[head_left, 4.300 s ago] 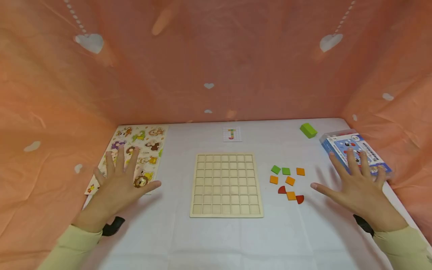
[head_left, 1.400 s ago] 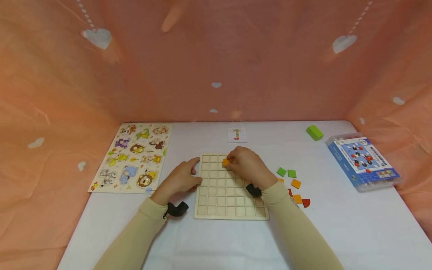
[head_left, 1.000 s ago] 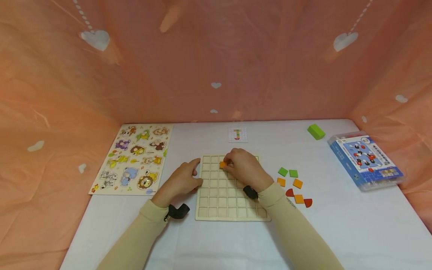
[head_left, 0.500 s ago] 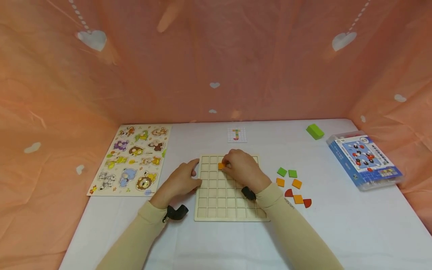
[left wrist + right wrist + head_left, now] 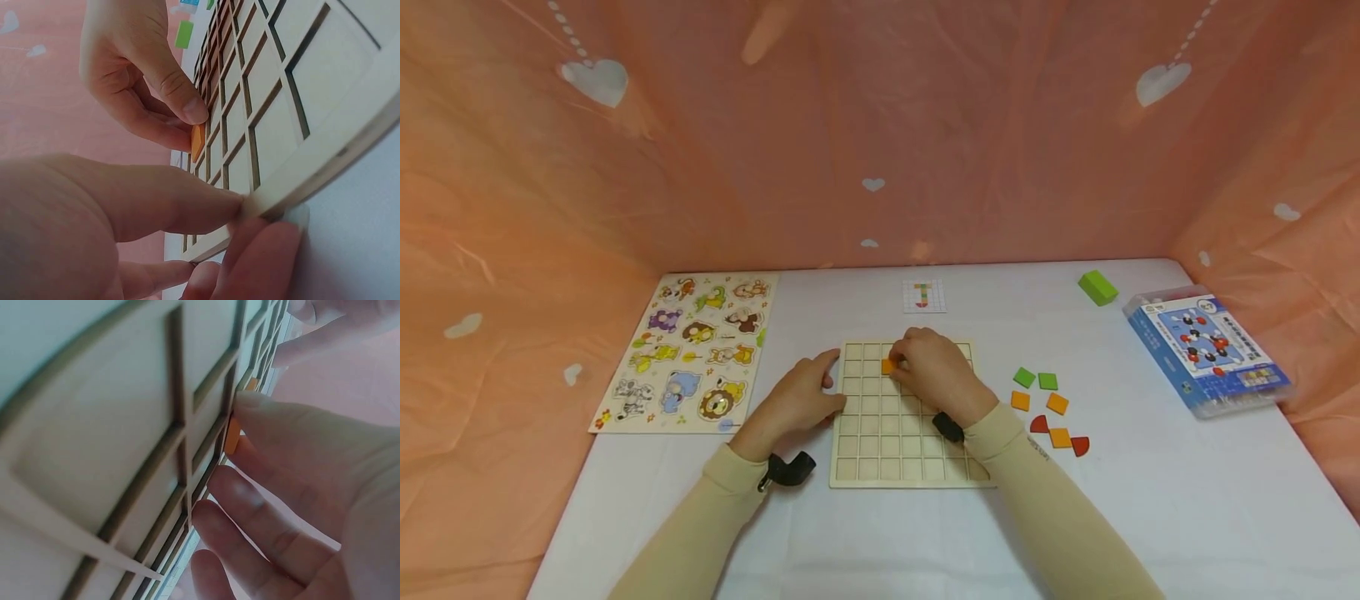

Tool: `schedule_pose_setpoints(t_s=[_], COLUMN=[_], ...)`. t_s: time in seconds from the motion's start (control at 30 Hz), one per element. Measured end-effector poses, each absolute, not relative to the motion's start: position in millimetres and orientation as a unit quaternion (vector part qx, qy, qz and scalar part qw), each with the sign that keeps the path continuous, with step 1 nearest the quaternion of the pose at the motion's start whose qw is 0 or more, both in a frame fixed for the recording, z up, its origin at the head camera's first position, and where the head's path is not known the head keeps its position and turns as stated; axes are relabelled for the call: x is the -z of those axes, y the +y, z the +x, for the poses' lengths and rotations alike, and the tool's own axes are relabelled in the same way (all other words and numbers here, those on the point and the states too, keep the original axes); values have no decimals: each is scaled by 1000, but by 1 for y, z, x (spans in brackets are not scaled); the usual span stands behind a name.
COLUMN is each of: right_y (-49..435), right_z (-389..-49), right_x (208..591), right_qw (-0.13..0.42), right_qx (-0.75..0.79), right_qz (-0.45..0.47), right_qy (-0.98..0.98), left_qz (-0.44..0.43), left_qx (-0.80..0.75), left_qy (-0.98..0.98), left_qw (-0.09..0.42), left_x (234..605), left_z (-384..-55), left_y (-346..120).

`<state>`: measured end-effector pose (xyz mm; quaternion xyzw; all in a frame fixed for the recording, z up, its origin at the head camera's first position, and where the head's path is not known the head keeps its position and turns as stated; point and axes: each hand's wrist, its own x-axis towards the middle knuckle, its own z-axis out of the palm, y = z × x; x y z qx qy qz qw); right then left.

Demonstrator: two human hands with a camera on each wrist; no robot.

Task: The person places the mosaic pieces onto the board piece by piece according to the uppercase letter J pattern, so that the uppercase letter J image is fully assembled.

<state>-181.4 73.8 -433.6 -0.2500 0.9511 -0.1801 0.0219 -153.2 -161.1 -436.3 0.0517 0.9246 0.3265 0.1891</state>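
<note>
Pinched an orange tile [image 5: 887, 367] in the right hand [image 5: 934, 367], at the second-farthest row of the wooden grid board [image 5: 910, 484]; with the left hand [image 5: 793, 403], gripped the board's left edge. Seemed to be fitting it; next, probably needed to align precisely, then press.

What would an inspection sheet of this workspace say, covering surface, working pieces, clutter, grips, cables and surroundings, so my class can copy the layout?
Surface: white tabletop.
Working pieces: wooden grid board; held orange tile; right of the board, two green tiles, three orange tiles and two red quarter-rounds; J pattern card beyond it.
Clutter: animal puzzle at left; green block and boxed set at right.
Grips: left grip holds the board's left edge; right grip pinches that tile near the board's far edge, seating unclear.
Cables: nothing seen.
Surroundings: orange curtain with pale hearts behind and at both sides.
</note>
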Motion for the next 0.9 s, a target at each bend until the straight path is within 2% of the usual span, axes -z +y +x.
schedule_pose_setpoints(t_s=[0.9], right_y=[74], right_z=[-182], right_x=[432], right_qw=[28], right_qx=[179], right_qz=[-248], right_qy=[952], left_qz=[48], left_qx=[-333], left_qy=[922], left_qw=[190], left_x=[436], left_z=[-154], left_y=[-162])
